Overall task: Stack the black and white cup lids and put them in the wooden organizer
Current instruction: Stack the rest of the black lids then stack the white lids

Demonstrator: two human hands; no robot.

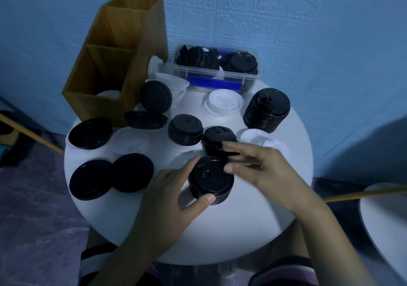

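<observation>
Several short black stacks crowd the round table [253, 230], so I judge my left hand [167, 188], fingers clamped around the nearest black lid stack [211, 181], or my splayed, empty right hand [259, 166] could topple neighbours before reaching the wooden organizer [114, 65].

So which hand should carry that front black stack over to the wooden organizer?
Left, probably. The left hand already grips the black stack, and the organizer stands at the table's far left. The right hand only hovers above it, blurred.
</observation>
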